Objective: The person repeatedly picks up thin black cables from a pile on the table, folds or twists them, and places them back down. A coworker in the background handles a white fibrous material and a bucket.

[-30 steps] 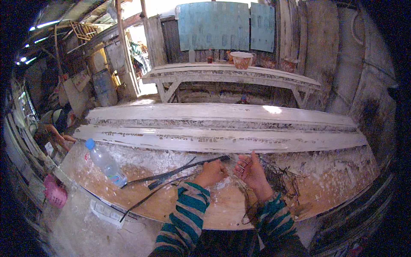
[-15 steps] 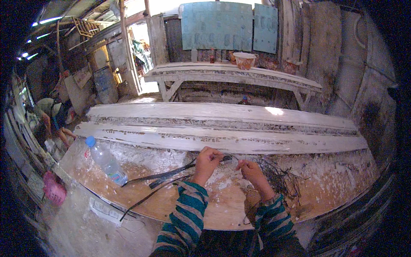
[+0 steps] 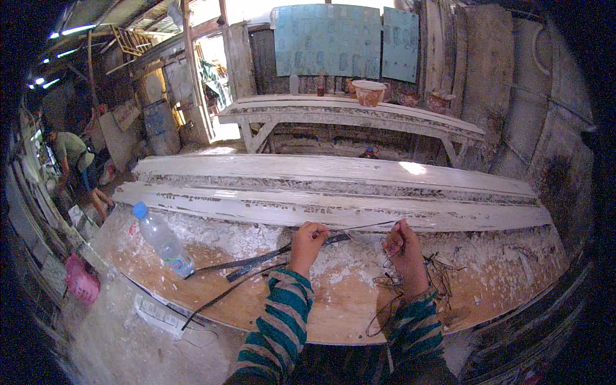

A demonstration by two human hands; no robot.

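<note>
Between my two hands a thin dark strand (image 3: 367, 226) is stretched almost level, just above the worktable (image 3: 340, 314). My left hand (image 3: 308, 247) pinches its left end with thumb and fingertips, close to several flat black strips (image 3: 256, 260) that lie leftward on the table. The strand's other end is in the fingertips of my right hand (image 3: 405, 250), which is raised slightly higher. Below and beside the right hand is a loose tangle of thin dark strands (image 3: 443, 273), partly hidden by the wrist.
Long white-coated boards (image 3: 321, 168) run along the table's far side. A clear bottle with a blue cap (image 3: 160, 237) leans left. Behind stands a white bench (image 3: 346, 110) with a bucket (image 3: 369, 95). At far left a person (image 3: 72, 154) bends over, near a pink object (image 3: 82, 278).
My right hand has moved right and up, away from the left, drawing the strand out straight. The left hand has hardly moved. The person at far left has shifted slightly.
</note>
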